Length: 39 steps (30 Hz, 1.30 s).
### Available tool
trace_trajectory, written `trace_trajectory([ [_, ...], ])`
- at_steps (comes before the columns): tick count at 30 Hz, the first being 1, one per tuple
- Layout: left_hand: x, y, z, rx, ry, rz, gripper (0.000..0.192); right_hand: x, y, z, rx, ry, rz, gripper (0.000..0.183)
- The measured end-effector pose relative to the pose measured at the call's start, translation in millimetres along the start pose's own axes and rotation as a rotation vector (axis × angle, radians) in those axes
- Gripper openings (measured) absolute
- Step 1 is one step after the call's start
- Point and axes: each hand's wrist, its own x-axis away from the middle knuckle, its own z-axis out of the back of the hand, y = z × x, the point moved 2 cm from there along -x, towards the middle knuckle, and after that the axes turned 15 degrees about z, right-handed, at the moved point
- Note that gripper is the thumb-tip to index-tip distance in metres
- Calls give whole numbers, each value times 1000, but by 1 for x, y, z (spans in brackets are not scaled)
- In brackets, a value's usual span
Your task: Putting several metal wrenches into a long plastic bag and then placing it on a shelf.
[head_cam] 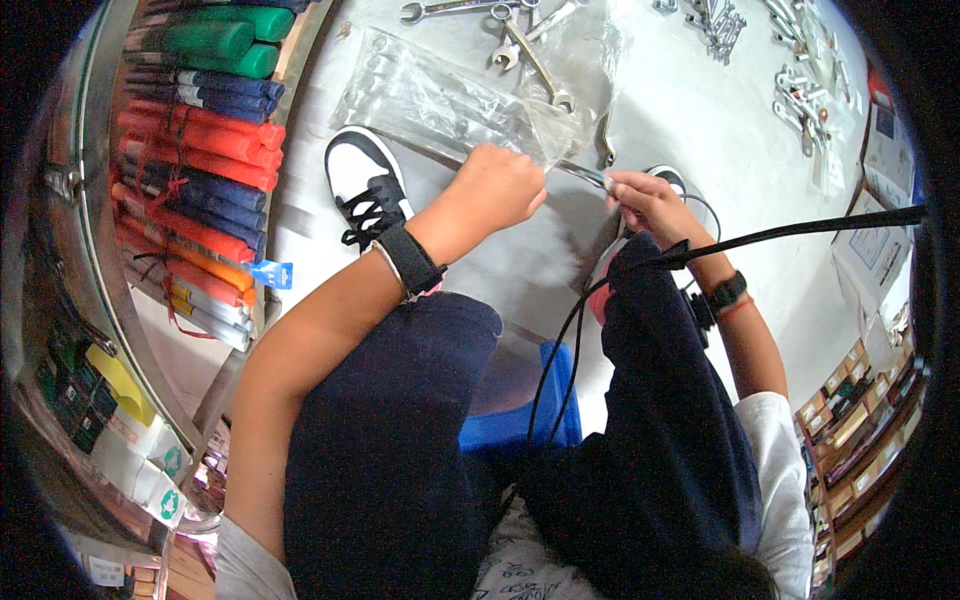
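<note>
My left hand (501, 184) is closed on the mouth end of a clear plastic bag (427, 82), which lies out over the floor with metal tools inside. Between the finger and thumb of my right hand (652, 201) is the tip of a slim metal tool (585, 175). Its shaft runs back toward the bag mouth, and its far end is hidden by my left hand and the plastic. Just beyond the bag, a combination wrench (534, 61) lies across other wrenches on clear plastic. Another curved metal tool (606, 141) rests on the floor near my right hand.
Red, green and blue bundled rods (202, 135) fill a rack at left. More wrenches (716, 30) and bagged metal tools (810, 112) lie at upper right. A black cable (795, 229) crosses near my right wrist. A blue plastic stool (517, 433) is under me.
</note>
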Motion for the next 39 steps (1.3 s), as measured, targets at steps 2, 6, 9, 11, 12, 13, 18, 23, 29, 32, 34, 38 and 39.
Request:
trace_trajectory([
  [2,0,1,1,9,14,-1,29,-20,7,-9,-93,-12,-50,26],
  [6,2,-1,-1,22,37,-26,28,-63,18,-35,-303,-14,-22,25],
  [9,0,1,-3,30,30,-27,28,-79,22,-53,-439,-48,-5,22],
  [11,0,2,-3,25,18,-24,28,-83,30,-60,-456,0,61,23],
  [12,3,-2,-4,25,28,-14,27,-81,21,-71,-506,119,17,25],
  [13,4,-3,-3,26,41,-8,27,-77,14,-78,-506,113,17,25],
  [18,2,-1,-1,37,62,-27,26,-80,29,-65,-146,139,93,21],
  [23,3,-1,-1,50,40,-32,26,-86,43,-57,158,20,186,15],
  [29,3,-2,-3,60,40,-34,25,-84,42,-56,85,-78,247,13],
  [32,5,-4,-3,66,66,-32,24,-80,32,-70,44,-111,271,16],
  [34,3,-1,-4,63,14,-36,23,-76,28,-73,23,-89,284,18],
  [38,2,1,-4,28,-3,-42,24,-76,33,-75,56,-51,269,20],
  [39,3,0,-5,33,-2,-39,24,-76,34,-76,6,-54,269,20],
])
